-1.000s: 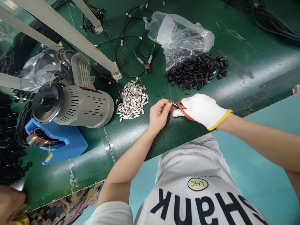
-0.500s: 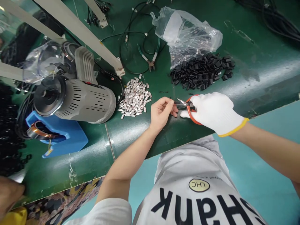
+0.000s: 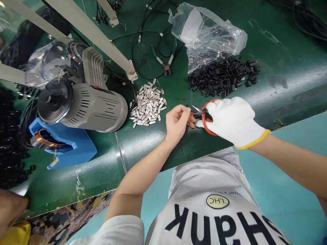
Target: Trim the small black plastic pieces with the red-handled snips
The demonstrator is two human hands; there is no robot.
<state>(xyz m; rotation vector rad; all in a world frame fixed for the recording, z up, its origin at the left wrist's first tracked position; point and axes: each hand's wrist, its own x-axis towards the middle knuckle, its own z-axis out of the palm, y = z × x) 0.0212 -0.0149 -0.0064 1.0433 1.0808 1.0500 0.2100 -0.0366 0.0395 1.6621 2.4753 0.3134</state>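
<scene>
Small orange-handled scissors point(image 3: 203, 119) sit in the R hand point(image 3: 230, 119), w/ blades slightly parted & pointing toward the L hand point(image 3: 176, 123). Blade tips are just beside a tiny dark piece point(image 3: 188, 107) pinched btwn the L hand's thumb & fingers; too small to tell exactly what it is. R hand wears a white knit glove point(image 3: 236, 115) w/ yellow cuff, closed around the scissor loops. L hand is bare, fingers pressed together. Both hands are right over the near edge of the green tabletop point(image 3: 143, 163), hands nearly touching.

Just left of the L hand: loose pile of silver metal crimp parts point(image 3: 148, 104), on the tabletop. Above the R hand: heap of black plastic pieces point(image 3: 223, 76), up against a clear plastic bag point(image 3: 208, 34) holding more small parts. Green-handled diagonal cutters point(image 3: 166, 63) lie on loops of thin black cable point(image 3: 145, 44), btwn the bag & silver pile.

Further left: big grey cylindrical machine point(image 3: 84, 105) lying on its side, w/ vents, next to a blue plastic holder point(image 3: 63, 146) w/ a roll of amber tape point(image 3: 42, 140). Black coiled cable point(image 3: 10, 136) is at far left. Another person's hand point(image 3: 10, 212) is at bottom-left corner, well apart from both.
</scene>
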